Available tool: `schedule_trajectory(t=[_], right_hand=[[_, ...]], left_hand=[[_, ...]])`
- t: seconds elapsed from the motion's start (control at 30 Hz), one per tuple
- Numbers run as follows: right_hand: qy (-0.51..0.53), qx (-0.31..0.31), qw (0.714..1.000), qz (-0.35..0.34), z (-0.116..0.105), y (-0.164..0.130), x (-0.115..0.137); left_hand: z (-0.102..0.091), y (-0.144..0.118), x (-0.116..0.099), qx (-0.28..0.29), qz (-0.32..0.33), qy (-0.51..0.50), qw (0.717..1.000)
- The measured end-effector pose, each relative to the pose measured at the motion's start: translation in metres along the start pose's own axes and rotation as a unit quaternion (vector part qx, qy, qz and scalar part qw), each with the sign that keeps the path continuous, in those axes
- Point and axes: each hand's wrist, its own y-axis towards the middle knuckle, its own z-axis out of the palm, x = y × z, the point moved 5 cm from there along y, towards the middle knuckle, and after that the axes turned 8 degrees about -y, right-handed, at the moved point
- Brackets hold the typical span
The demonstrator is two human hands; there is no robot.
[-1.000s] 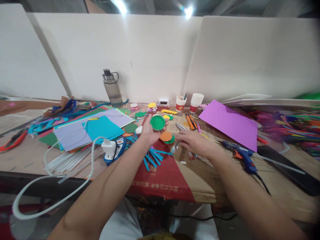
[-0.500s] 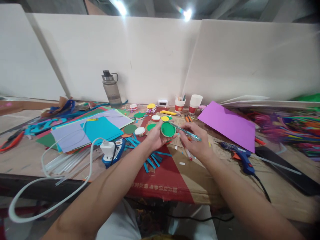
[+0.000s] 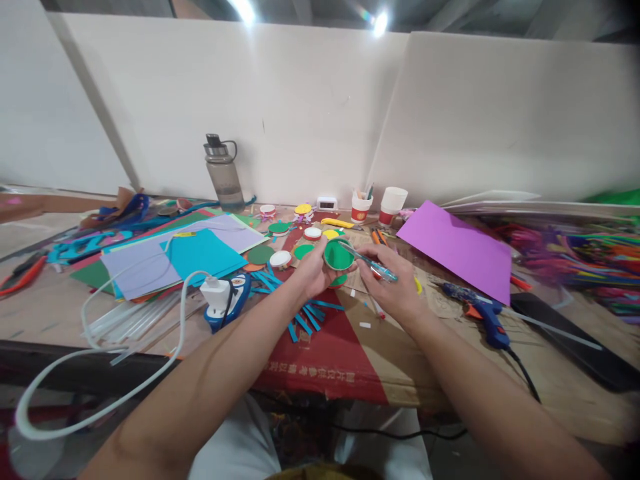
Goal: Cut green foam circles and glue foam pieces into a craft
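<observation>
Left hand [image 3: 316,272], fingers curled round the edge of a green disc [image 3: 339,257]; right hand [image 3: 395,283], fingers closed on a pen [image 3: 383,271], its tip over the disc. Disc: round, pale-rimmed, left of the glue gun [image 3: 487,312].

Along the back edge of the bench [image 3: 30,317], a bottle [image 3: 225,179] stands left of cups [image 3: 362,211]. Before them, a disc [image 3: 338,259] sits in the left hand [image 3: 314,273], left of a glue gun [image 3: 493,320].

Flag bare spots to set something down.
Front of the cardboard, between blue strips and its near edge. Left too, between orange-handled tool and clear sticks. Crowded: beyond the left hand, around the paper discs.
</observation>
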Motion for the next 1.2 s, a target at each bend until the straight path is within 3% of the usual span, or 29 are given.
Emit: schedule_trajectory(t=[0.3, 0.5, 0.63, 1.2], right_hand=[[-0.002, -0.008, 1.000, 0.007, 0.001, 0.000, 0.002], [-0.006, -0.010, 0.996, 0.087, -0.004, 0.001, -0.003], [-0.001, -0.008, 0.996, 0.087, -0.005, 0.000, -0.002], [0.149, 0.056, 0.964, 0.215, 0.005, -0.001, -0.017]], left_hand=[[0.004, -0.001, -0.003, 0.038, 0.009, -0.003, 0.999], [0.002, -0.001, -0.008, 0.037, 0.020, -0.006, 0.999], [0.002, -0.001, -0.009, 0.048, 0.021, -0.001, 0.999], [0.000, 0.000, -0.006, 0.000, 0.015, 0.047, 0.999]])
